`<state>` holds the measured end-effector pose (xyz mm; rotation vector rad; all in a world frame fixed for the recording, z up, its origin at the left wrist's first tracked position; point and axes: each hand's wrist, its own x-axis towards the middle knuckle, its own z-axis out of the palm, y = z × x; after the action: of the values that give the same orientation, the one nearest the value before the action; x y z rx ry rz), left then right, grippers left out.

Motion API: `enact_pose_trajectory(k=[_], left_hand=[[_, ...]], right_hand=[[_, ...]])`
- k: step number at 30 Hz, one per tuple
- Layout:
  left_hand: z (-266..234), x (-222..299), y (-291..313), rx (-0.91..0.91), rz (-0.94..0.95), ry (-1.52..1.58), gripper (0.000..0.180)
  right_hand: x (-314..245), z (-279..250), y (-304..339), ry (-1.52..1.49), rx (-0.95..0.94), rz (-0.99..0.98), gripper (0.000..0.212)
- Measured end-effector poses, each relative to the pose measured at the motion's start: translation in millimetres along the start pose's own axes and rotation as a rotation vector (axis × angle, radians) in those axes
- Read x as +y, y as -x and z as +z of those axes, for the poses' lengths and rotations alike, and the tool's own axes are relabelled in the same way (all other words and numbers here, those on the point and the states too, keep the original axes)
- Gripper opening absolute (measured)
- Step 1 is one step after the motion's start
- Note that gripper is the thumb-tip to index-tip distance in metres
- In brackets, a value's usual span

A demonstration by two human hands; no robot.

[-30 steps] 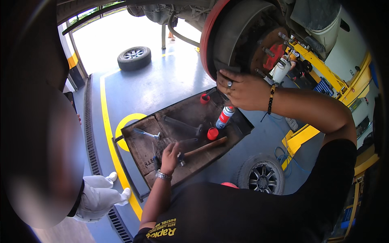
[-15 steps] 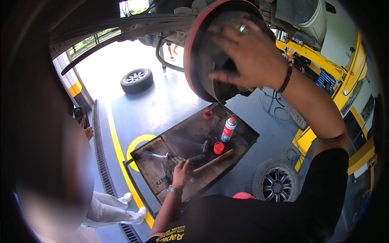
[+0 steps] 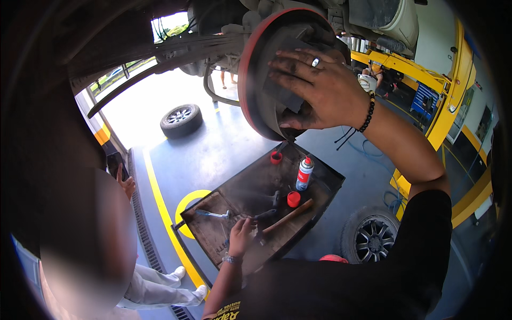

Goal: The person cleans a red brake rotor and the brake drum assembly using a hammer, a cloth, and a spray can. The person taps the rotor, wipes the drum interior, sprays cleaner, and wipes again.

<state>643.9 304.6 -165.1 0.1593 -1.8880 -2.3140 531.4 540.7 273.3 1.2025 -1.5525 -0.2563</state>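
My right hand is raised, fingers stretched over a dark flat sheet and pressing it against the dark face of a red-rimmed brake drum. The thumb is bent below the sheet. Lower down, my left hand hovers over or touches a dark tray-topped cart, its fingers drawn together; what they hold, if anything, is too small to make out. Beside its fingertips lies a black-handled tool. A ratchet and a wooden-handled tool also lie on the cart.
On the cart stand a spray can, a red cap and a red cup. Wheels lie at the far left and near right. A person holding a phone stands left. Yellow lift parts fill the right.
My right hand was blurred by motion on the drum and now shows sharply, a little lower. The view has shifted slightly. My left hand stays over the cart.
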Motion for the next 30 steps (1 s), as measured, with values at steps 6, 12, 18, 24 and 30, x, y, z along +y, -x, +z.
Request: enact_pose_trajectory(k=[6, 12, 18, 24, 30], left_hand=[[-6.6, 1.7, -3.4, -0.003, -0.012, -0.009, 0.032], [4.9, -8.9, -1.8, -0.059, -0.020, -0.068, 0.033], [9.8, -13.7, 8.1, -0.096, -0.101, -0.091, 0.034], [8.6, -8.1, 13.6, -0.052, -0.086, -0.056, 0.033], [9.0, -14.8, 16.7, -0.010, -0.035, -0.053, 0.033]], right_hand=[[5.9, 1.9, -9.8, 0.087, 0.091, 0.016, 0.074], [37.8, 0.3, -21.0, 0.068, -0.124, 0.160, 0.065], [26.3, 13.7, -29.8, -0.004, -0.109, 0.200, 0.063], [-39.5, 16.5, -15.4, 0.107, -0.372, -0.373, 0.074], [-56.6, 27.8, 10.1, 0.041, -0.444, -0.519, 0.051]])
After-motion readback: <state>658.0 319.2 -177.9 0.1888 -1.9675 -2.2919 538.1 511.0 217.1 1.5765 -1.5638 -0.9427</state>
